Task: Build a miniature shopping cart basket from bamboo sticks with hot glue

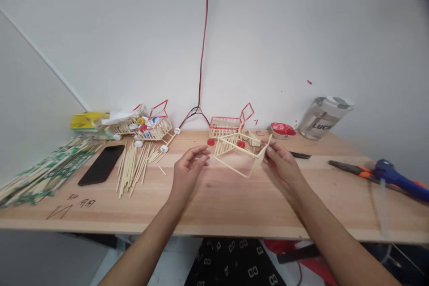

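My right hand (pixel 280 163) pinches one end of a small stick frame (pixel 248 174), a half-built basket of pale wooden sticks, and holds it above the table. Its open side faces me. My left hand (pixel 191 167) is just left of the frame, apart from it, with loosely curved fingers and nothing in them. Behind the frame stands a finished miniature shopping cart (pixel 224 123) with a red-painted rim and handle and red wheels. The frame partly covers this cart.
Further left are another mini cart (pixel 156 130) with white wheels, loose sticks (pixel 130 170), a black phone (pixel 102 165) and packaged sticks (pixel 50 170). On the right stand a red paint dish (pixel 283 129), a clear canister (pixel 323 118), pliers (pixel 348 167) and a blue glue gun (pixel 398 178).
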`<state>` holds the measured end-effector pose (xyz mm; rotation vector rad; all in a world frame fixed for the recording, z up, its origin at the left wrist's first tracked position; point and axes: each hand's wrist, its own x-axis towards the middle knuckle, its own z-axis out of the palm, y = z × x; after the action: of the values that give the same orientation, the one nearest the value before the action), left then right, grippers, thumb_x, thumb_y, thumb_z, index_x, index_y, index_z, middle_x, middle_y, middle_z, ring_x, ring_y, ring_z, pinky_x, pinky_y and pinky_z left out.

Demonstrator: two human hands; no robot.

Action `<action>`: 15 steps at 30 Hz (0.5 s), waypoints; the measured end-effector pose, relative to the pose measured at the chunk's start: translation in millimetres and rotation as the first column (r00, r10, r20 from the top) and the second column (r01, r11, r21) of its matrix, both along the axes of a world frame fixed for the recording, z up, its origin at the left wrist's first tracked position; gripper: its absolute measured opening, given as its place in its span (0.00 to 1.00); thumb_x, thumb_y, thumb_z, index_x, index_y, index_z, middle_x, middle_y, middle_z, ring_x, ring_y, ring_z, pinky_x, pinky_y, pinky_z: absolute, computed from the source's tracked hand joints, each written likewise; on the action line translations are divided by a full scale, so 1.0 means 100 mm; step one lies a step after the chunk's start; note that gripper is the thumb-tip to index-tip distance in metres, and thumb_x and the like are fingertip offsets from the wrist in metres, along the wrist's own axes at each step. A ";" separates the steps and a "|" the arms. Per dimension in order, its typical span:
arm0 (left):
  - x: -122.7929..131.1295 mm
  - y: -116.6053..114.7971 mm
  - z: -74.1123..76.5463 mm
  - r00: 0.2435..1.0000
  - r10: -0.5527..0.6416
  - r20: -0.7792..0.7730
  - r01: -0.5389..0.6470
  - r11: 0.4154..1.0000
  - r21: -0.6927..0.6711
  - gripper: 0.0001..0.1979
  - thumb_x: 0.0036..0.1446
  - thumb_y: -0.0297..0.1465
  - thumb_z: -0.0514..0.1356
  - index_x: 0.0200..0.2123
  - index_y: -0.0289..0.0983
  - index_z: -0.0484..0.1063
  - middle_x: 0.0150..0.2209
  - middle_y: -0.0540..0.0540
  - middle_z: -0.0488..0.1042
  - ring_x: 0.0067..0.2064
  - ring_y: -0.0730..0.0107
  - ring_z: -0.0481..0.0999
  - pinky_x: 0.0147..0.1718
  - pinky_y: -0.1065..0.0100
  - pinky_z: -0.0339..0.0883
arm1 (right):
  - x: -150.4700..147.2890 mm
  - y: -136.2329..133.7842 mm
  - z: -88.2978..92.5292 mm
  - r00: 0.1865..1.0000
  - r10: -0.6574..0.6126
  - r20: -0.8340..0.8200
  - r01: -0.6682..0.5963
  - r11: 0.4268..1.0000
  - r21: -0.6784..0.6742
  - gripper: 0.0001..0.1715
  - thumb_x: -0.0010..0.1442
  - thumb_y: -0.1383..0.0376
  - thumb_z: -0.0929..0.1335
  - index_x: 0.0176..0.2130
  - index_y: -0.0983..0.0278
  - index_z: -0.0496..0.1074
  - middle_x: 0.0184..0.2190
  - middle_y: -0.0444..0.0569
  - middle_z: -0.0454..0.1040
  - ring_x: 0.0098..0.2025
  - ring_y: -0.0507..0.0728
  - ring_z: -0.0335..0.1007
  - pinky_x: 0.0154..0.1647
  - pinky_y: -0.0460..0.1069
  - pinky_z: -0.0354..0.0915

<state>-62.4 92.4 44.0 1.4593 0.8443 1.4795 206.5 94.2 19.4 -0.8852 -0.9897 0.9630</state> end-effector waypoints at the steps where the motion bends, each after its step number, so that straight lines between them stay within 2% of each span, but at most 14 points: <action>1: 0.00 0.01 -0.01 1.000 -0.026 -0.004 0.026 1.000 -0.004 0.14 0.56 0.34 0.63 0.46 0.37 0.74 0.42 0.44 0.77 0.40 0.69 0.75 0.38 0.69 0.72 | 0.00 0.00 0.00 1.000 0.012 -0.015 -0.012 1.000 -0.007 0.18 0.50 0.56 0.75 0.41 0.59 0.74 0.28 0.41 0.68 0.26 0.48 0.58 0.26 0.44 0.58; 5: 0.00 0.03 -0.06 0.994 -0.102 -0.030 0.102 0.995 0.010 0.15 0.54 0.32 0.65 0.46 0.38 0.76 0.44 0.45 0.75 0.40 0.70 0.75 0.39 0.69 0.72 | 0.00 0.00 -0.04 0.997 0.044 -0.071 -0.048 0.997 -0.053 0.18 0.49 0.58 0.76 0.40 0.58 0.75 0.28 0.41 0.71 0.28 0.49 0.62 0.29 0.44 0.62; 11: 0.00 0.04 -0.07 0.966 -0.246 -0.086 0.254 0.962 0.099 0.15 0.53 0.28 0.66 0.45 0.40 0.77 0.44 0.44 0.73 0.44 0.70 0.75 0.40 0.70 0.72 | -0.01 0.04 -0.10 0.981 0.115 -0.157 -0.136 0.982 -0.132 0.14 0.53 0.62 0.74 0.42 0.58 0.75 0.34 0.43 0.77 0.37 0.51 0.73 0.43 0.46 0.68; 15: 0.01 0.04 -0.09 0.949 -0.295 -0.110 0.310 0.937 0.159 0.14 0.53 0.27 0.66 0.45 0.42 0.78 0.44 0.45 0.73 0.43 0.71 0.75 0.39 0.72 0.73 | -0.04 0.06 -0.08 0.977 0.151 -0.150 -0.174 0.973 -0.150 0.13 0.53 0.63 0.73 0.41 0.59 0.75 0.37 0.45 0.78 0.40 0.54 0.74 0.44 0.47 0.70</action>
<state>-60.9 96.3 34.7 1.7072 0.5179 1.2899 202.6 100.4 11.3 -0.8689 -0.8840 1.2422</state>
